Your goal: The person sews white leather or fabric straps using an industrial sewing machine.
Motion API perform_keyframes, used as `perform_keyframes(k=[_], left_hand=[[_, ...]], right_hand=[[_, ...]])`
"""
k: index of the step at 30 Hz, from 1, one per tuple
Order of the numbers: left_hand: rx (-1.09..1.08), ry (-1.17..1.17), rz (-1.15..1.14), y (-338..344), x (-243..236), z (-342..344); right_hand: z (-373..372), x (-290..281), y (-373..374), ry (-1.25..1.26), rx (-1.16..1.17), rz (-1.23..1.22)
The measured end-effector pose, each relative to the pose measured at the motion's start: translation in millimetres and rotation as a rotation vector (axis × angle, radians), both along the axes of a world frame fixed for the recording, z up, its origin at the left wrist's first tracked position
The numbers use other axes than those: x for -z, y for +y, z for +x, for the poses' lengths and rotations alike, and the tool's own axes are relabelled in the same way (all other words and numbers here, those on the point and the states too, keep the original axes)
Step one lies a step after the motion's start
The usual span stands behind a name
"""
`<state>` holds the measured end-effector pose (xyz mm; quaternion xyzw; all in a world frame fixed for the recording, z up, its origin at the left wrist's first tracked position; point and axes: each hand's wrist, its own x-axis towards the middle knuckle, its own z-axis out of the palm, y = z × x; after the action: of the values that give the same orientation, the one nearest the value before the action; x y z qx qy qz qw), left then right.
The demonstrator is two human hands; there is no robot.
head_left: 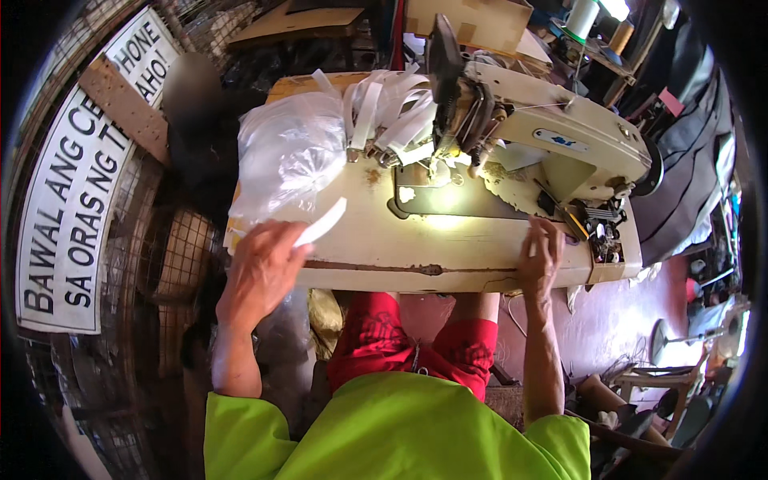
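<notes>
My left hand is closed on one end of a short white strip, whose free end curves up over the left part of the sewing table. Just beyond it lies a clear plastic bag with pale contents. Over the table's front right part is my right hand, its fingers curled downward; whether they hold anything is hidden. A cream sewing machine stands behind, its lamp lighting the metal plate around the needle. More white strips hang in a bunch left of the machine head.
A yellow-handled tool lies beside the machine's base at the right. Thread cones stand at the back right. A cardboard box is behind the machine. Wire mesh and a white sign line the left side. Dark cloth hangs at right.
</notes>
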<state>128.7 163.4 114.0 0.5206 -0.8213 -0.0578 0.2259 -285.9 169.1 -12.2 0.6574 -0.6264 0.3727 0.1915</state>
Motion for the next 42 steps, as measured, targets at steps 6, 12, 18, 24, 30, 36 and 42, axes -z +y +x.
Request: perform_keyframes(k=[6, 12, 18, 24, 30, 36, 42], left_hand=[[0.468, 0.246, 0.378, -87, 32, -106], [0.515, 0.076, 0.159, -157, 90, -142], [0.314, 0.363, 0.679, -165, 77, -107], [0.145, 0.352, 0.818, -167, 60, -90], [0.13, 0.406, 0.826, -170, 62, -83], [0.134, 0.444, 0.702, -172, 68, -80], [0.182, 0.435, 0.617, -174, 75, -80]], right_hand=[[79, -21, -38, -1.135, -0.542, 0.415], [69, -7, -87, -1.234, -0.461, 0.523], [76, -3, -88, -1.195, -0.296, 0.467], [80, -13, -90, -1.251, -0.349, 0.451], [76, -6, -89, -1.228, -0.374, 0.42], [78, -11, -88, -1.263, -0.388, 0.378], [75, -13, -83, -1.378, -0.449, 0.373]])
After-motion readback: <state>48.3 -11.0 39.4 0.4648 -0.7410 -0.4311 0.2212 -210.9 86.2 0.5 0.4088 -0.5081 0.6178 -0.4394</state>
